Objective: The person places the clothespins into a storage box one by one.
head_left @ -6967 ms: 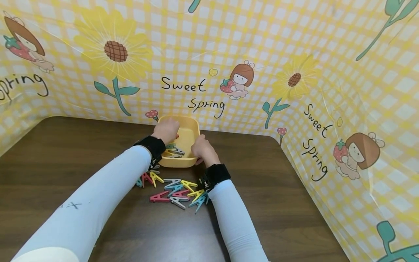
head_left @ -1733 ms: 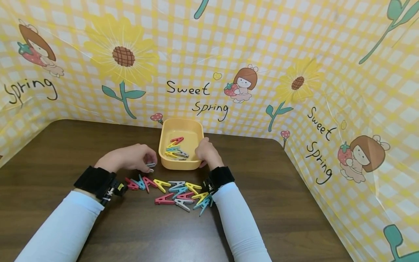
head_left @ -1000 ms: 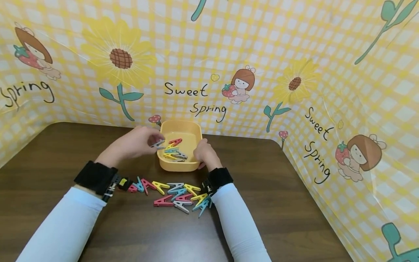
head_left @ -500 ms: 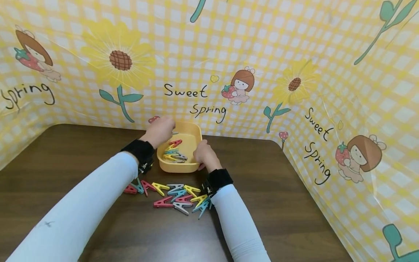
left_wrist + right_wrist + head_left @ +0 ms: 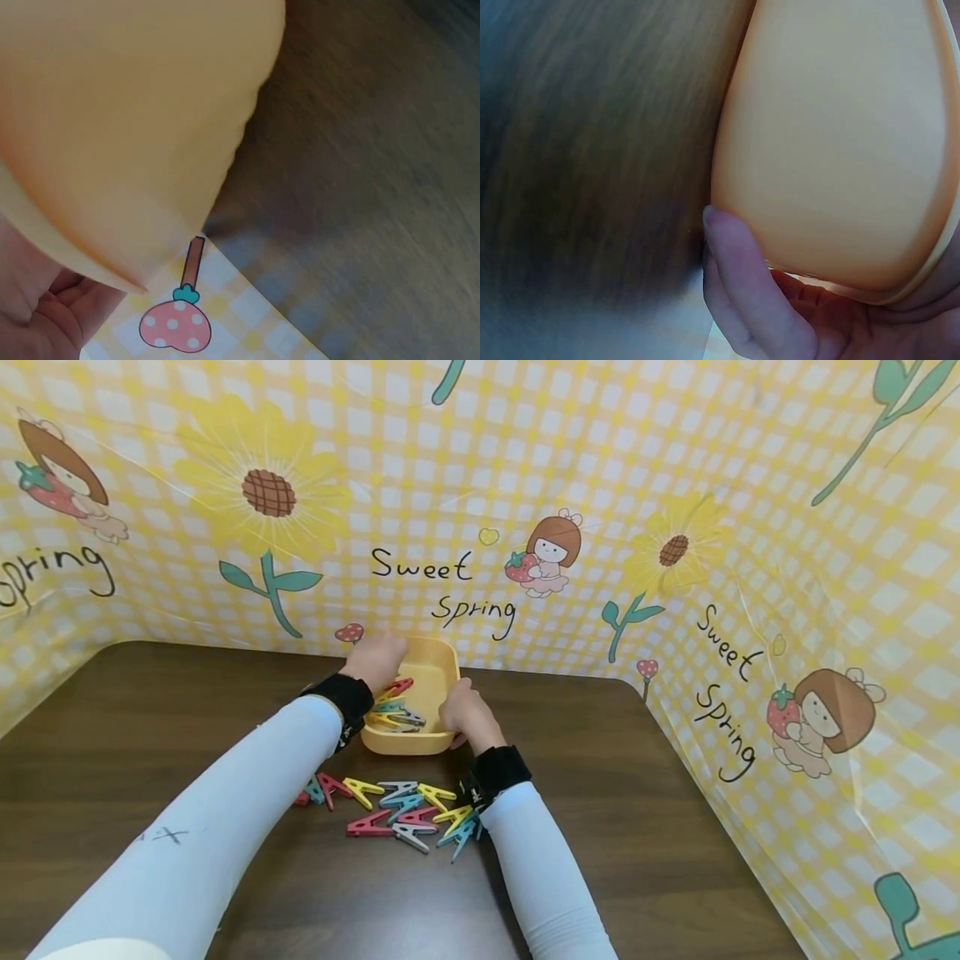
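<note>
The left hand [image 5: 377, 657] has moved from the tabletop [image 5: 675, 793] over the yellow tub [image 5: 442, 668], its grasp hidden; the right hand [image 5: 467, 714] stays clasped on the tub's near rim.

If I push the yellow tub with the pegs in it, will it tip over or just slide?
The yellow tub would probably slide: it looks low and wide, on a smooth wooden table. It seems light, thin plastic with only a few pegs inside, so it likely scoots easily. That may be why the right hand holds its side.

Yellow bowl [image 5: 433, 672], multicolour pegs [image 5: 397, 802], dk brown table [image 5: 637, 793], yellow gingham backdrop [image 5: 480, 460]
</note>
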